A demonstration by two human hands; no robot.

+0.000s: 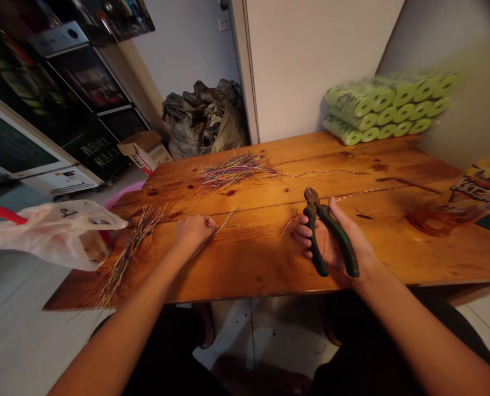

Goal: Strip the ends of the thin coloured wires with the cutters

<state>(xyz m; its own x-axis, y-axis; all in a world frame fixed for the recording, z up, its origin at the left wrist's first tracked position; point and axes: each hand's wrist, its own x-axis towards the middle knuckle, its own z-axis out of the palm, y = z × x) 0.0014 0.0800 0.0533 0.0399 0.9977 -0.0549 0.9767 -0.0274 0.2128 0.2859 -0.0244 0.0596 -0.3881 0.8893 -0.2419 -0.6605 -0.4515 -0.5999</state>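
Note:
My left hand (196,233) is closed in a pinch on a few thin pale wires (227,218), low over the table. Their ends stick out on both sides of the fingers. Diagonal cutting pliers (311,213) with dark green handles rest in my right hand (331,246), palm up, fingers curled round one handle and the handles apart. Left of my left hand lies a loose bundle of coloured wires (134,247). Farther back is a larger pile of coloured wires (233,170). Short wire offcuts (289,223) lie beside the pliers.
A twisted strand (323,172) trails right from the pile across the wooden table (245,269). A bottle of amber drink (455,198) stands at right, wrapped green-ended rolls (385,110) at the back. A white plastic bag (59,231) is at the left edge.

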